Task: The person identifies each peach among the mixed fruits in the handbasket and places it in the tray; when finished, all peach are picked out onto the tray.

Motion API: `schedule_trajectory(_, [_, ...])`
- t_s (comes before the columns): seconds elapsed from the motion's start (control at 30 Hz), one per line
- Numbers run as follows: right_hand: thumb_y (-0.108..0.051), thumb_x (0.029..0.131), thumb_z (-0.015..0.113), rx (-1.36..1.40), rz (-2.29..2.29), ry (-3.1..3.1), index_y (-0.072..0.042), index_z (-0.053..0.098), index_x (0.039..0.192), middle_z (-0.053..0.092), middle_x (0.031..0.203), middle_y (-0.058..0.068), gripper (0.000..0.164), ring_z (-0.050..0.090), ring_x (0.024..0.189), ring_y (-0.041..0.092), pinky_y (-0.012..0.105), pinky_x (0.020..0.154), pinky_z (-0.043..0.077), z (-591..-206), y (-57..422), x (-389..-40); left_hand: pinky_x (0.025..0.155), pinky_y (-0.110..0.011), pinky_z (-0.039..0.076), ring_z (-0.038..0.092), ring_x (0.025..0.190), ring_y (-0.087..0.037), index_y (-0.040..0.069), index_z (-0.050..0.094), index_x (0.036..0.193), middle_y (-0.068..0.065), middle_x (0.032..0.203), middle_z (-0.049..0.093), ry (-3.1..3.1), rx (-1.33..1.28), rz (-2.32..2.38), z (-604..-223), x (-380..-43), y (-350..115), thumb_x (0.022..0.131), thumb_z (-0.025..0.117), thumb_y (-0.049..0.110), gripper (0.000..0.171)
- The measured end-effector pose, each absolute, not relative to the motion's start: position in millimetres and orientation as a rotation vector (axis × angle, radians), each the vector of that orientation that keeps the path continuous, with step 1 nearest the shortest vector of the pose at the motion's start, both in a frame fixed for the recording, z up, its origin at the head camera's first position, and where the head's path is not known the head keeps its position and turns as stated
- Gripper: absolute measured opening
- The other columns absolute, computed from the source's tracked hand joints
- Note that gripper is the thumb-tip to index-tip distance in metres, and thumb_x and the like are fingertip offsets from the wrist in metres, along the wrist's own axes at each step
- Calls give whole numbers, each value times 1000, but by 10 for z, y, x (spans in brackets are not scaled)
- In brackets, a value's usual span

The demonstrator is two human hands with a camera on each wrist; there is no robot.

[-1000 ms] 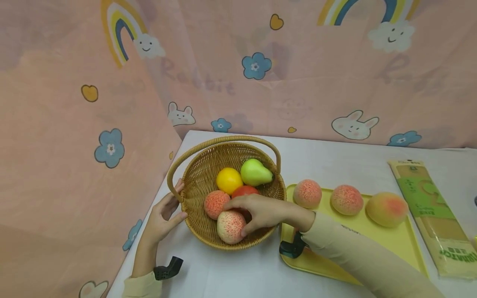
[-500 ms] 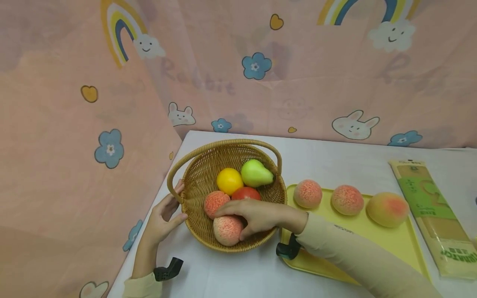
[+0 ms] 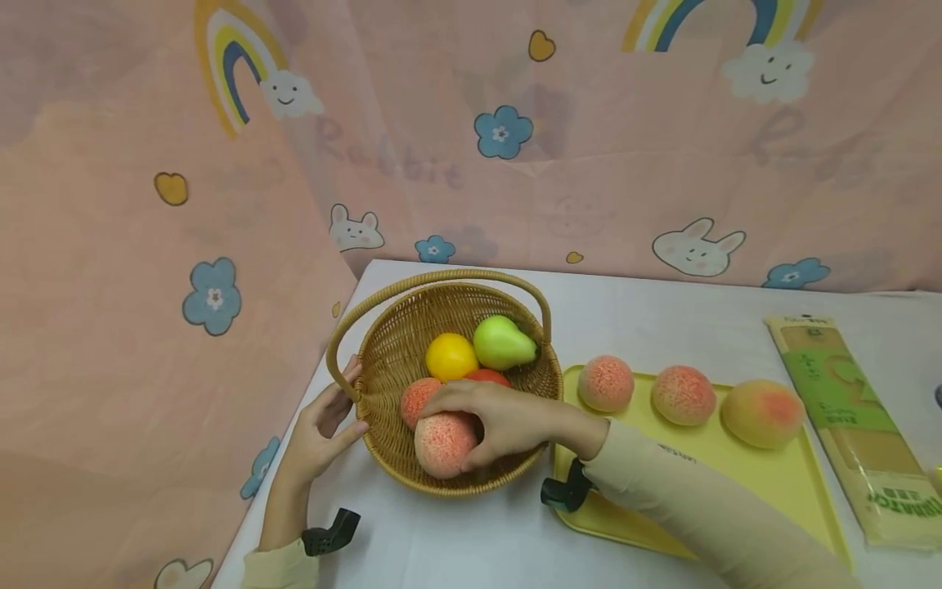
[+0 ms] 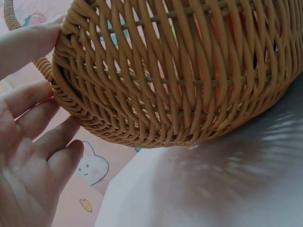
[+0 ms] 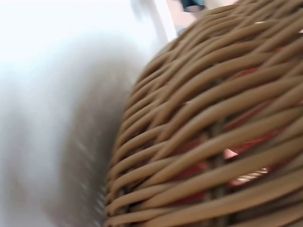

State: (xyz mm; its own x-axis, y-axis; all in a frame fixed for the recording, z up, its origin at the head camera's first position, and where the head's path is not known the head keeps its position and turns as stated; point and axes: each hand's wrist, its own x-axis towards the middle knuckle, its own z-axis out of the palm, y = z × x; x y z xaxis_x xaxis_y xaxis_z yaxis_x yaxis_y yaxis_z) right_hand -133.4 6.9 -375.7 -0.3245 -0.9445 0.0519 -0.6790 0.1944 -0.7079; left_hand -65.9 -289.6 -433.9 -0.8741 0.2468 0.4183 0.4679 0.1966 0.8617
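Head view: right hand (image 3: 500, 417) holds pink peach (image 3: 444, 446) between thumb and fingers, within near side of basket (image 3: 390, 339). Peach lies left of the palm; round, no long axis. Left hand (image 3: 320, 429), farther off, grips left rim.

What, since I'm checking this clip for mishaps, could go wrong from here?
If the right hand lets go abruptly, the held peach might roll into the redder peach beside it. The left hand touches the side of the basket; pressing hard could shift or tip it. The right sleeve reaches over the tray, so it might nudge fruit there when pulled back.
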Motion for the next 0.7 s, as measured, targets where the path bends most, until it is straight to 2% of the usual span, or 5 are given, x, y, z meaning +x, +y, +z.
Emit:
schedule_trajectory(0.17, [-28, 75, 78, -1473, -1052, 2109, -19, 52, 132, 48, 132, 0, 64, 48, 117, 14, 34, 97, 47, -3676, 139, -1342, 111, -19, 30, 30, 142, -15, -9, 33, 142, -27, 154, 19, -2273, -689, -1762, -4359, -665, -2902, 79, 61, -16, 69])
schedule_trajectory(0.37, [-29, 75, 79, -1468, -1248, 2109, -17, 52, 133, 49, 131, 0, 65, 48, 117, 15, 33, 95, 49, -3556, 319, -1335, 110, -19, 31, 30, 141, -12, -12, 32, 141, -29, 153, 18, -2274, -671, -1771, -4345, -658, -2898, 79, 63, -15, 69])
schedule_trajectory(0.53, [-28, 74, 81, -1400, -1326, 2171, -20, 51, 135, 47, 134, -3, 68, 46, 120, 14, 37, 95, 49, -3465, 634, -1270, 110, -19, 30, 30, 141, -12, -12, 31, 142, -30, 153, 16, -2281, -664, -1775, -4342, -644, -2893, 80, 63, -15, 70])
schedule_trajectory(0.7, [-25, 74, 82, -1358, -1362, 2260, -19, 49, 137, 47, 134, -3, 72, 48, 120, 13, 33, 95, 50, -3476, 1035, -1195, 110, -20, 31, 29, 142, -15, -8, 32, 143, -27, 154, 17, -2264, -676, -1781, -4379, -660, -2892, 78, 63, -16, 71])
